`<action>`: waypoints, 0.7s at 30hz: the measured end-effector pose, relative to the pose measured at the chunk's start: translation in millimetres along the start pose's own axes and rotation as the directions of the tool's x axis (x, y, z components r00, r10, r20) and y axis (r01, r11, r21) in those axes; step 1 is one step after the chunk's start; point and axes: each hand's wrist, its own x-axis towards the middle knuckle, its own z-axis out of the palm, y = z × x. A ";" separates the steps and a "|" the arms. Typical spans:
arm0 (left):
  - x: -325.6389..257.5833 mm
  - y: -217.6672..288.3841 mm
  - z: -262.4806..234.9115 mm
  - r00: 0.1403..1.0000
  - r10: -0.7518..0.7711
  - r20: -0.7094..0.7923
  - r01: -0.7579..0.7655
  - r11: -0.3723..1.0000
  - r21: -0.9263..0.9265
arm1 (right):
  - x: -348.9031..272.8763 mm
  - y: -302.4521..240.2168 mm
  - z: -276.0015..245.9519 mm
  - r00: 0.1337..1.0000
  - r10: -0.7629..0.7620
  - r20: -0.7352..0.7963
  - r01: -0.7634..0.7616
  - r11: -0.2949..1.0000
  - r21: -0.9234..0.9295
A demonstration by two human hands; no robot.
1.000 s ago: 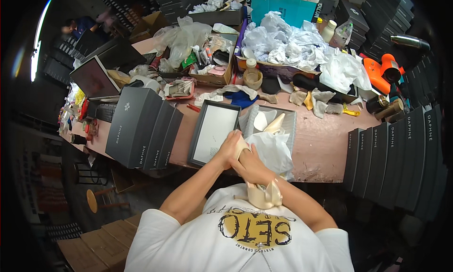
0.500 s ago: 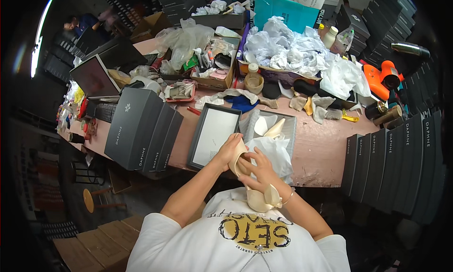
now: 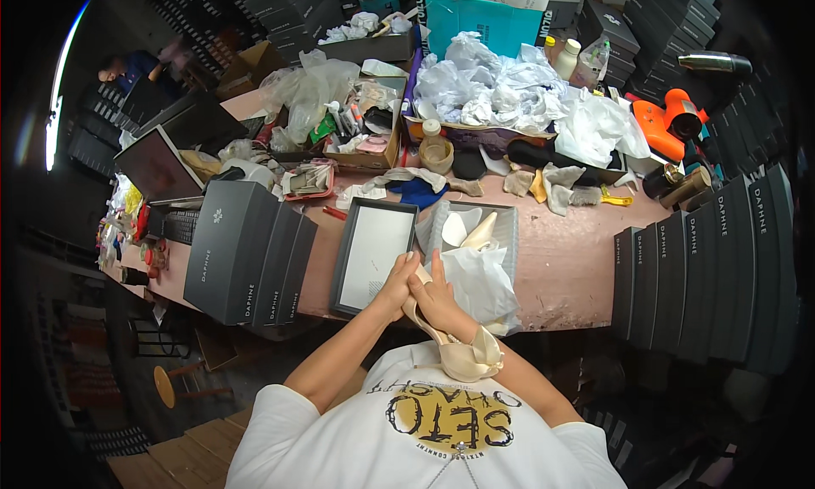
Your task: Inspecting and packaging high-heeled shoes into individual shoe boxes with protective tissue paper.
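Observation:
A cream dress shoe (image 3: 463,358) is held between my hands above the table's near edge, its bow-like back part close to my shirt. My left hand (image 3: 397,287) is closed around its front end from the left. From the right, my right hand (image 3: 441,305) presses against the same end, its fingers hiding much of the shoe. Just beyond, an open shoe box (image 3: 511,250) holds a second cream shoe (image 3: 481,232) among white tissue paper (image 3: 482,278). The dark-rimmed box lid (image 3: 373,253) lies beside it, white inside up.
Dark shoe boxes stand in a row at left (image 3: 233,251) and another at right (image 3: 705,272). Behind are a carton of crumpled paper (image 3: 501,90), a jar (image 3: 435,154), a yellow-handled brush (image 3: 615,200), cloths and an orange heat tool (image 3: 662,128). Another person (image 3: 132,69) is far left.
My right hand has moved from the shoe's opening to press against its front end, beside my left hand. The shoe has turned slightly, and the whole view has shifted a little.

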 end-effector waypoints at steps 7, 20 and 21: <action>-23.0 0.1 19.1 0.991 0.136 -0.018 -0.137 0.980 -0.143 | -0.1 2.2 -7.7 0.979 -0.151 -0.134 0.120 0.969 -0.214; -70.4 -14.0 -12.6 0.996 -0.073 0.047 0.087 0.848 -0.523 | 91.4 14.8 -112.1 0.890 -0.447 -0.087 0.271 0.673 -0.688; -69.9 -12.0 -7.3 0.993 -0.082 0.079 0.111 0.846 -0.522 | 104.7 28.2 -114.3 0.872 -0.489 -0.014 0.299 0.555 -0.776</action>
